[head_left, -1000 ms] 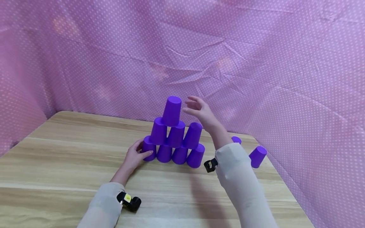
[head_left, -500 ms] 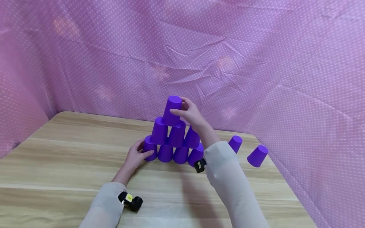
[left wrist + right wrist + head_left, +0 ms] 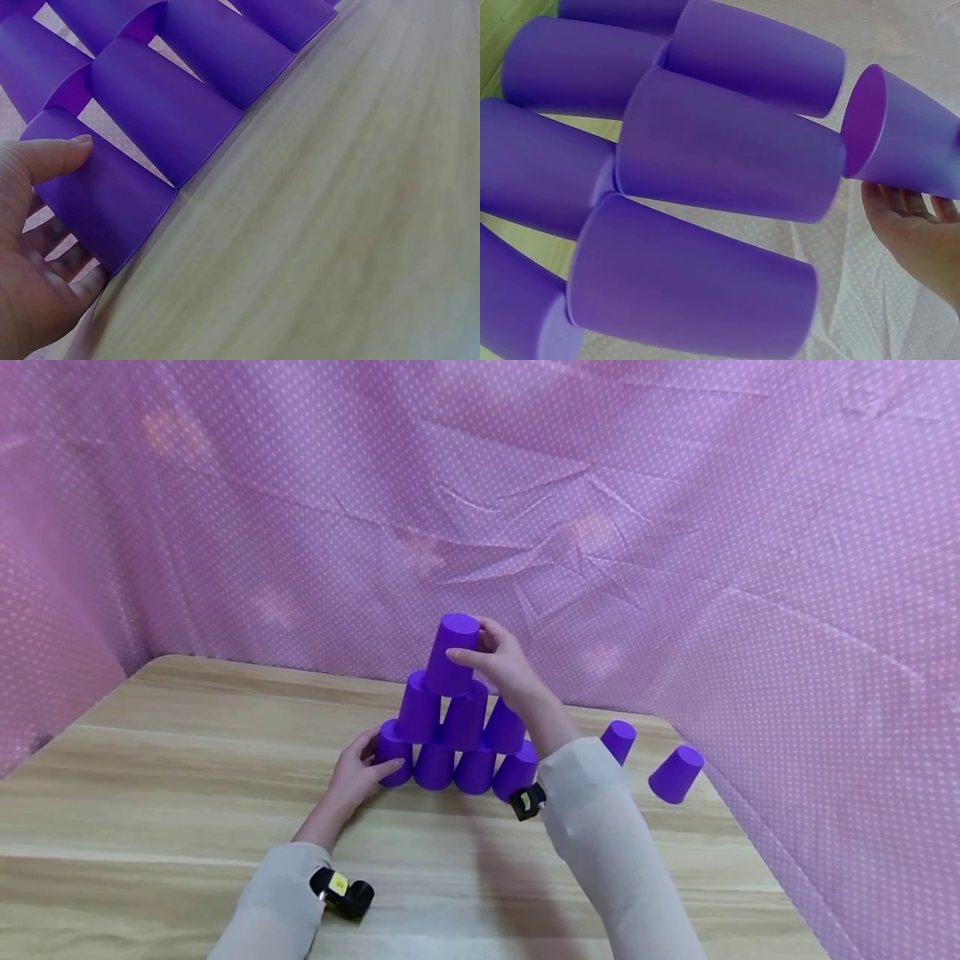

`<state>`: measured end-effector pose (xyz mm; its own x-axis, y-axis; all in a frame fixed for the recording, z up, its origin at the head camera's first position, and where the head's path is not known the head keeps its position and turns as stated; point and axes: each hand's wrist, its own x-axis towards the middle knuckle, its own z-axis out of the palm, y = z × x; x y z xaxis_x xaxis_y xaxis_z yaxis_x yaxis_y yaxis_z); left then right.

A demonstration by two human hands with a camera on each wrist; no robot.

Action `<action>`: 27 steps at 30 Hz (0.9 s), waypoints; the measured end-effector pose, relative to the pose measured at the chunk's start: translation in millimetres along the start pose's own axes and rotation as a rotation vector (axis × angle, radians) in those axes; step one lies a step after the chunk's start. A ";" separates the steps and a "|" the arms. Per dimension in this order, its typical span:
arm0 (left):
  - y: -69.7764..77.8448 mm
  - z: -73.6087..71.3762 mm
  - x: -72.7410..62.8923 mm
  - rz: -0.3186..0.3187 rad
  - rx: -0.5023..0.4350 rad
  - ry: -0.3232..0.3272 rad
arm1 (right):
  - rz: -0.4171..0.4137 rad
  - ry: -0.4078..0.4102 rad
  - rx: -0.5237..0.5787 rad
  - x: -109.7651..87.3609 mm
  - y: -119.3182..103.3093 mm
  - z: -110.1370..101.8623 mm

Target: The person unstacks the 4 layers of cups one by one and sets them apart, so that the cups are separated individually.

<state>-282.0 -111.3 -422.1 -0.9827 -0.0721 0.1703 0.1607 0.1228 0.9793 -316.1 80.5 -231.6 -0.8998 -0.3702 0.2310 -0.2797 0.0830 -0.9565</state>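
Purple cups stand upside down as a stepped wall in the head view. My right hand [image 3: 510, 668] grips the top cup [image 3: 452, 656], thumb on its near side and fingers behind it. In the right wrist view that cup [image 3: 907, 131] shows part of its open mouth, its rim at the base of a second-row cup [image 3: 731, 146]. Lower down, my left hand [image 3: 358, 772] holds the leftmost bottom cup [image 3: 394, 752]; the left wrist view shows the thumb across this cup [image 3: 105, 191] and the fingers partly behind. My right hand and wrist partly hide the right-hand second-row cup [image 3: 504, 727].
Two more purple cups, one farther back [image 3: 618, 741] and one nearer the edge [image 3: 677, 774], stand upside down to the right on the wooden table [image 3: 187, 760]. A pink dotted cloth [image 3: 480, 485] hangs behind and around the table.
My right hand has moved left and slightly down from beside the top cup and taken hold of it. The left hand stays at the bottom-left cup.
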 end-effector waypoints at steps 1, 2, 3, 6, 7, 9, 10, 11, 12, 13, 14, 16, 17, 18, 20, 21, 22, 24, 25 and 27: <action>-0.1 0.4 -0.3 0.000 0.001 0.000 | -0.010 -0.004 0.001 -1.7 -1.5 -1.1; -0.3 0.8 -0.6 0.001 0.000 0.002 | -0.019 -0.008 0.002 -3.0 -3.0 -2.1; -0.3 1.1 -0.9 0.001 0.000 0.005 | -0.029 -0.015 0.004 -4.2 -4.5 -3.1; -0.2 1.0 -1.4 -0.003 0.000 0.010 | -0.049 -0.023 -0.001 -7.4 -9.1 -7.3; -0.3 0.9 -1.3 -0.005 0.001 0.012 | -0.055 -0.023 -0.004 -8.5 -10.7 -9.2; -0.3 1.0 -1.1 -0.009 0.002 0.012 | -0.069 -0.018 0.001 -10.6 -13.3 -14.3; -0.4 1.2 -0.9 -0.011 0.001 0.010 | -0.076 -0.015 0.002 -11.6 -14.6 -17.6; -0.5 1.6 -0.7 -0.012 0.002 0.010 | -0.080 -0.008 0.003 -12.9 -16.1 -21.1; -0.7 1.8 -0.7 -0.013 0.002 0.009 | -0.084 0.003 -0.001 -14.2 -17.4 -24.9; -0.7 2.3 -0.7 -0.015 0.002 0.009 | -0.088 0.014 -0.005 -16.0 -19.0 -29.0; -0.9 2.6 -0.7 -0.017 0.005 0.010 | -0.094 0.024 0.000 -17.5 -20.3 -33.3; -1.1 3.0 -0.9 -0.015 0.007 0.015 | -0.104 0.044 0.003 -20.8 -22.5 -42.5; -1.2 3.1 -1.0 -0.013 0.008 0.016 | -0.107 0.055 0.005 -22.7 -23.4 -47.2; -1.2 3.1 -1.1 -0.010 0.007 0.017 | -0.111 0.060 0.007 -24.6 -23.7 -52.1; -1.5 3.2 -1.3 -0.005 0.005 0.016 | -0.118 0.067 0.019 -28.7 -23.8 -62.1; -1.5 3.3 -1.6 -0.003 0.004 0.015 | -0.121 0.071 0.023 -30.7 -23.2 -67.3; -1.6 3.4 -1.7 -0.003 0.002 0.014 | -0.122 0.077 0.026 -32.9 -22.8 -72.4; -1.7 4.0 -2.4 -0.007 0.003 0.012 | -0.122 0.094 0.039 -36.8 -21.9 -82.3; -1.5 4.3 -2.8 -0.011 0.003 0.011 | -0.124 0.106 0.050 -38.6 -21.6 -86.9; -1.2 5.0 -3.3 -0.016 0.005 0.010 | -0.128 0.124 0.064 -41.9 -20.9 -96.2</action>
<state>-279.4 -106.3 -424.4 -0.9843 -0.0841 0.1554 0.1441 0.1269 0.9814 -304.8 183.3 -204.2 -0.8935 -0.2570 0.3683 -0.3766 -0.0181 -0.9262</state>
